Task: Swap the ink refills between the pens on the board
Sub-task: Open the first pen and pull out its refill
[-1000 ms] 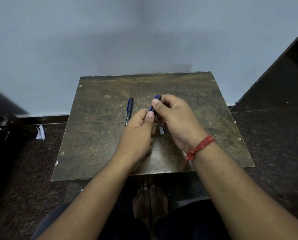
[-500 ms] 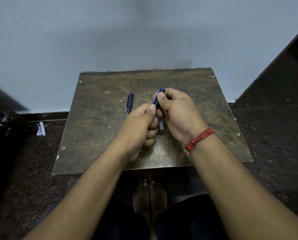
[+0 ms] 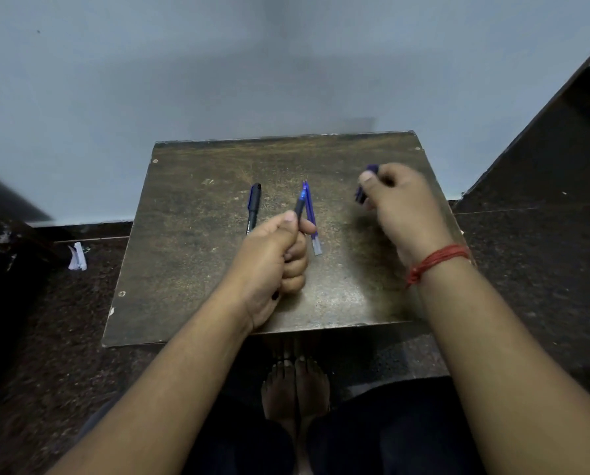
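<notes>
The left hand (image 3: 273,265) has its grip closed around the lower part of a pen (image 3: 300,205): the thumb lies along the near side, the fingers curl round the barrel, and the dark grip section with a blue tip sticks out above the thumb, pointing to the far side. The right hand (image 3: 399,204), out to the right and well apart from the left, has its grip closed on a dark blue pen piece (image 3: 363,190), pinched between thumb and curled fingers; motion blur makes it hard to tell whether it is a cap or a barrel half. A red thread (image 3: 437,260) is wound round the right wrist.

Just beside the left thumb, on its right, an ink refill (image 3: 311,217) lies flat on the tabletop (image 3: 190,269), its point toward the far edge and its pale end toward the near edge. It seems to touch or nearly touch the left forefinger; which cannot be told. To the left of the left hand a black pen (image 3: 254,209) lies on the tabletop, whole and capped, roughly parallel to the refill.

The tabletop is a dark, worn board with small screws near its corners. On the floor at the far left lies a scrap of white paper (image 3: 77,257). The person's bare feet (image 3: 295,389) show below the near edge.
</notes>
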Motion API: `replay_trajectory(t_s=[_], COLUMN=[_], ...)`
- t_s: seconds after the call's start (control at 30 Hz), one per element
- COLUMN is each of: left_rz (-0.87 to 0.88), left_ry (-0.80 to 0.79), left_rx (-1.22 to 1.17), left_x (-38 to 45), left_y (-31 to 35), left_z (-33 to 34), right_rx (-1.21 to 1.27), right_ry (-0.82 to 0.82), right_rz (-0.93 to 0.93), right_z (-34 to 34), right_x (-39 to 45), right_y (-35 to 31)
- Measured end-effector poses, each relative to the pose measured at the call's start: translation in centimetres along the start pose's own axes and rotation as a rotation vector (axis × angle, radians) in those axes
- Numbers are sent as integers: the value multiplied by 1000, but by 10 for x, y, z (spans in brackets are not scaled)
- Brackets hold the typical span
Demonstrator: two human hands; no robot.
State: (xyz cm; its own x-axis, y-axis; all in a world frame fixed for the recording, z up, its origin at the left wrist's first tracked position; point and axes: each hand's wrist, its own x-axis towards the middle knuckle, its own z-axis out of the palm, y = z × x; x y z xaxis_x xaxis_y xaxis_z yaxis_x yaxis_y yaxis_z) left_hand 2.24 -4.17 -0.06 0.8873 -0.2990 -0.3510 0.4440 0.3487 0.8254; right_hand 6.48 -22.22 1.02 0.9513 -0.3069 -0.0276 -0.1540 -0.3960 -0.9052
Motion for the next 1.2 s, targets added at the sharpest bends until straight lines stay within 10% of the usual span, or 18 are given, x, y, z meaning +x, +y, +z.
replay_trajectory(t_s=[0.2,0.53,0.67,0.9,1.2], left_rz=[77,144,182,263,359], left_ry=[140,183,192,198,189], left_rx=[12,144,319,511,702], left_x=[2,0,0,2,0], left_y=[-4,1,0,-6,-6], left_z=[-5,-5,-5,-5,3], right_rx=[-581,-708,-460,114,300], right_ry=[-109,-71,68,-280,-284], right_rz=[-32,-41,-177,-51,-11], right_z=[16,17,15,35,41], right_x=[-6,-10,-11,-28,-29], right_y=[1,-2,-10,-20,-19])
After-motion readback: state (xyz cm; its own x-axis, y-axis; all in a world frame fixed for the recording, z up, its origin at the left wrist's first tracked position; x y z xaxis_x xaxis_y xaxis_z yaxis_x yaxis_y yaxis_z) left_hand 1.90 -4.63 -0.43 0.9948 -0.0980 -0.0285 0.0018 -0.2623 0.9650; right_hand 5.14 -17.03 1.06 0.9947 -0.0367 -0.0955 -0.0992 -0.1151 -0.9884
